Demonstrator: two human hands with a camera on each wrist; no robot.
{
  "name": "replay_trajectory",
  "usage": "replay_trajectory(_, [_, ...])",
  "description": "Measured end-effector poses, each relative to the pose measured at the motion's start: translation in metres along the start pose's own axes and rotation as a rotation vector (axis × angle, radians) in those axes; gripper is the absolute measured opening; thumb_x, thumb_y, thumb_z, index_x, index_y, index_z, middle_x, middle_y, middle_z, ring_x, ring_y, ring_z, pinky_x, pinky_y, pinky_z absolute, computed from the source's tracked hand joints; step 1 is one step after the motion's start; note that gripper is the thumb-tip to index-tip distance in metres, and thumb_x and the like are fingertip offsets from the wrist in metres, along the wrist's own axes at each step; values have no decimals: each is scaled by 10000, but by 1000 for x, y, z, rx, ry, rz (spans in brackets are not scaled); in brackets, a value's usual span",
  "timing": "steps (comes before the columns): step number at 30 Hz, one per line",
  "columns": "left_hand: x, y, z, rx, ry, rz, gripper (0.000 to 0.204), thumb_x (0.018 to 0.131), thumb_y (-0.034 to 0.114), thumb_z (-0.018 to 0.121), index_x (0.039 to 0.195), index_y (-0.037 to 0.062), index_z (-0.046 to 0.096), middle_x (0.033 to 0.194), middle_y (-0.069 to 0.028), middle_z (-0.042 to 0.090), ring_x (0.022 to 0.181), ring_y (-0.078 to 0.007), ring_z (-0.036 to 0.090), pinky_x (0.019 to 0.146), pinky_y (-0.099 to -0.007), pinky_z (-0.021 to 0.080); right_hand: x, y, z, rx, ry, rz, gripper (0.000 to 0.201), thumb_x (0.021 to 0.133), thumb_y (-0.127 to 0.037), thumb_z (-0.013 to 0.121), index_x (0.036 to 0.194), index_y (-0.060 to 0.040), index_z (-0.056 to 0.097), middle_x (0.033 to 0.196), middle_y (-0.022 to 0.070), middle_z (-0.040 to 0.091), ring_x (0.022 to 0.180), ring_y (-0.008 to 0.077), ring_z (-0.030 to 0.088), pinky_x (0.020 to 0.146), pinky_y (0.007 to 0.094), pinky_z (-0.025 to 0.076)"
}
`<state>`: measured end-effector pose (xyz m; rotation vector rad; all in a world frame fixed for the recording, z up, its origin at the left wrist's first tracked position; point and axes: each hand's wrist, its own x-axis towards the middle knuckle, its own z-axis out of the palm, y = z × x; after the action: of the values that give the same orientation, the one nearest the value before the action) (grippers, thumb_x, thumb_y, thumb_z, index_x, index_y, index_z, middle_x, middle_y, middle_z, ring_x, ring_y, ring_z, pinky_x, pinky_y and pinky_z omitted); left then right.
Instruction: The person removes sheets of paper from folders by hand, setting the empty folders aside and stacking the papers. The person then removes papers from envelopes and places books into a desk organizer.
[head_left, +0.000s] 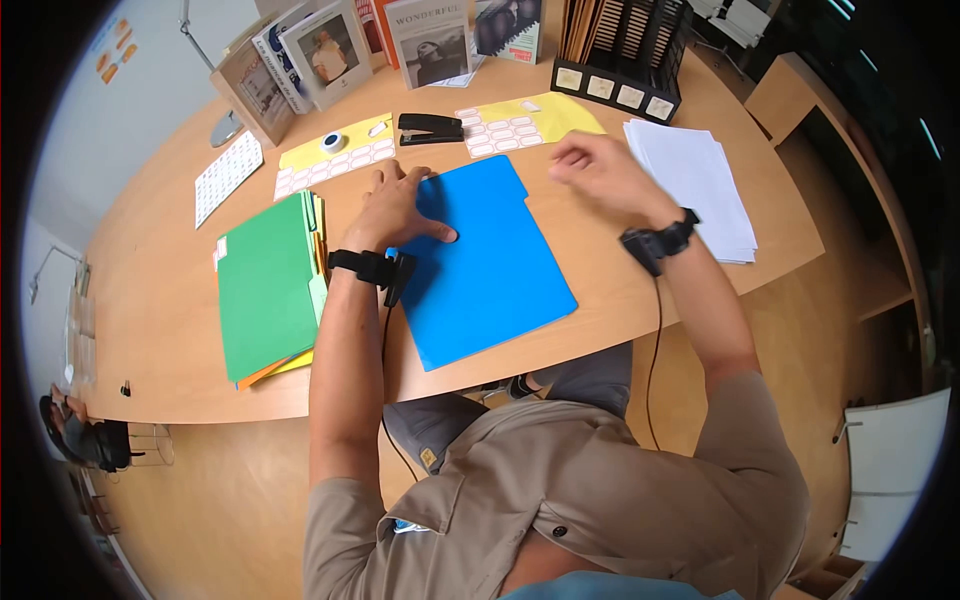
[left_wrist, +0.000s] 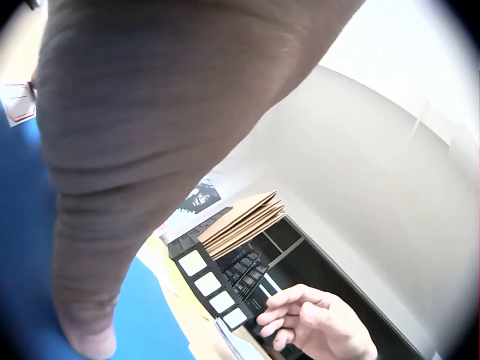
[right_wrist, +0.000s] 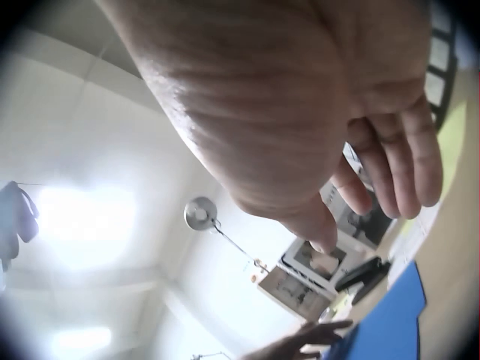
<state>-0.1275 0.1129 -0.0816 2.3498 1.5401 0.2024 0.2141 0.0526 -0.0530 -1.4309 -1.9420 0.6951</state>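
A blue file folder (head_left: 490, 270) lies on the desk in front of the person. Spread over its upper left part is the left hand (head_left: 393, 208), its thumb pressing on the blue surface; the left wrist view shows that thumb (left_wrist: 86, 300) close up. Raised beyond the folder's right edge is the right hand (head_left: 605, 175), with loosely bent fingers and nothing in its grasp; its palm (right_wrist: 255, 127) fills much of the right wrist view. Left of the left hand sits a stack of folders, a green folder (head_left: 265, 285) on top.
White paper (head_left: 695, 185) is piled at the right, under a black file organizer (head_left: 620, 95). A black stapler (head_left: 430, 128) sits between sheets of labels (head_left: 505, 132) on yellow folders. Books (head_left: 330, 55) stand at the back; a calendar sheet (head_left: 230, 175) lies at the left.
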Motion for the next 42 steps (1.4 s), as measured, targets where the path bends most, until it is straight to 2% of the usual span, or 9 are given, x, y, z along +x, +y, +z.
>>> replay_trajectory(6, [1, -10, 5, -69, 25, 40, 1158, 480, 540, 1052, 1444, 64, 624, 1392, -262, 528, 1400, -454, 439, 1174, -507, 413, 15, 18, 74, -65, 191, 51, 459, 944, -214, 815, 1309, 14, 655, 1077, 138, 735, 908, 178, 708, 839, 339, 599])
replay_trajectory(13, [-1, -7, 6, -67, 32, 37, 1093, 439, 523, 1078, 1319, 57, 627, 1329, -191, 523, 1357, -402, 463, 1171, -502, 433, 9, 11, 90, 134, 162, 96, 524, 925, -169, 801, 1370, 37, 616, 1177, 207, 734, 978, 265, 756, 869, 388, 626])
replay_trajectory(18, [-2, -7, 8, -87, 57, 73, 1060, 431, 479, 1091, 1258, 34, 598, 1316, -190, 521, 1327, -406, 489, 1139, -493, 460, 7, 17, 87, 257, 149, 118, 506, 928, -146, 800, 1370, 32, 630, 1190, 190, 736, 981, 215, 746, 872, 350, 629])
replay_trajectory(24, [-3, -4, 4, -121, 197, 53, 730, 654, 190, 999, 1236, 21, 593, 1247, -193, 565, 1153, -362, 617, 994, -458, 556, 8, 27, 90, 302, 171, 149, 487, 938, -167, 814, 1353, 29, 650, 1184, 176, 738, 985, 198, 734, 867, 337, 625])
replay_trajectory(29, [-3, -8, 13, -304, 317, 123, 416, 796, -11, 724, 1201, 7, 633, 1009, -155, 675, 940, -277, 677, 840, -394, 575, 8, 29, 89, 362, 175, 149, 462, 963, -225, 808, 1329, 23, 676, 1158, 159, 750, 985, 192, 730, 865, 337, 615])
replay_trajectory(32, [-10, -2, -8, -509, 223, 44, 277, 821, -12, 702, 1095, -15, 662, 825, -64, 644, 792, -189, 639, 740, -328, 532, 9, 28, 88, 402, 172, 147, 409, 1006, -251, 768, 1303, 22, 699, 1164, 138, 755, 995, 190, 729, 865, 339, 609])
replay_trajectory(36, [-6, -26, -16, -538, 272, 27, 171, 865, 10, 675, 1032, -3, 711, 786, -14, 615, 737, -149, 579, 697, -312, 480, 9, 20, 77, 576, 78, 137, 424, 1112, -357, 610, 1281, 18, 716, 1191, 124, 751, 1054, 172, 705, 924, 324, 577])
replay_trajectory(39, [-3, -35, -22, -862, 366, -24, 93, 955, 10, 591, 918, 22, 676, 814, 75, 575, 750, -32, 472, 652, -227, 360, 6, 11, 73, 735, -51, 134, 495, 1153, -428, 509, 1294, 3, 707, 1197, 98, 733, 1077, 153, 676, 968, 320, 538])
replay_trajectory(42, [3, -44, -16, -1042, 462, 47, 121, 976, 25, 573, 901, 43, 666, 814, 74, 574, 749, -35, 468, 682, -220, 368, 3, 4, 77, 816, -165, 124, 508, 1162, -447, 482, 1314, -11, 694, 1225, 76, 712, 1100, 142, 658, 993, 315, 513])
